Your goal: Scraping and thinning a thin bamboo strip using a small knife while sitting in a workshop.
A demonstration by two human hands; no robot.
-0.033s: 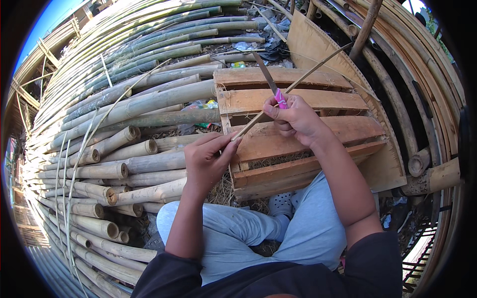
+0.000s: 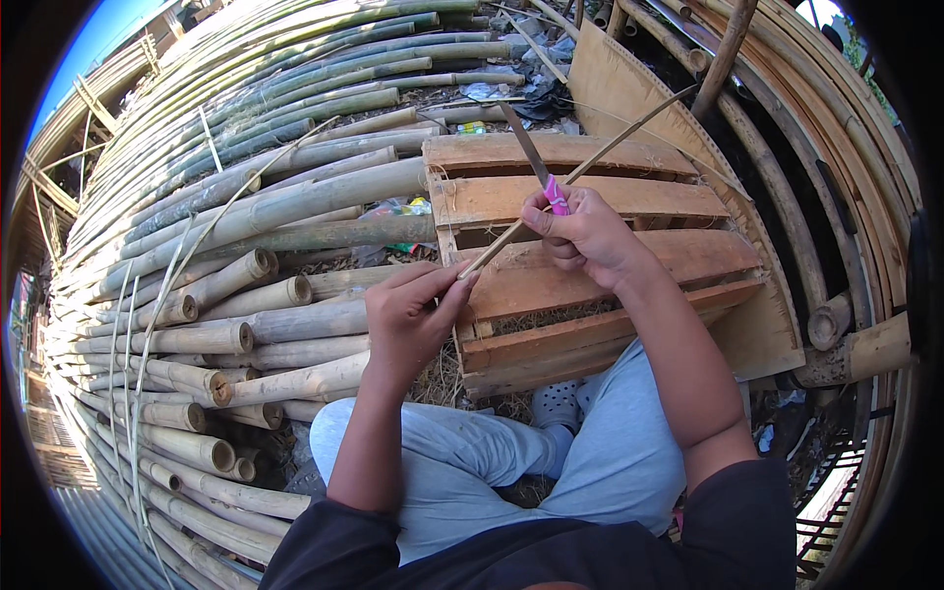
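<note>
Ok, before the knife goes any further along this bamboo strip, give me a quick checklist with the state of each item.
1. Right hand closed around the knife handle: ok.
2. Left hand pinching the near end of the bamboo strip: ok.
3. Left fingers clear of the blade: ok, well apart.
4. Blade pointing away from the body: ok.
5. Blade edge seated on the strip: cannot tell.
6. Wooden pallet under the work: ok.
</note>
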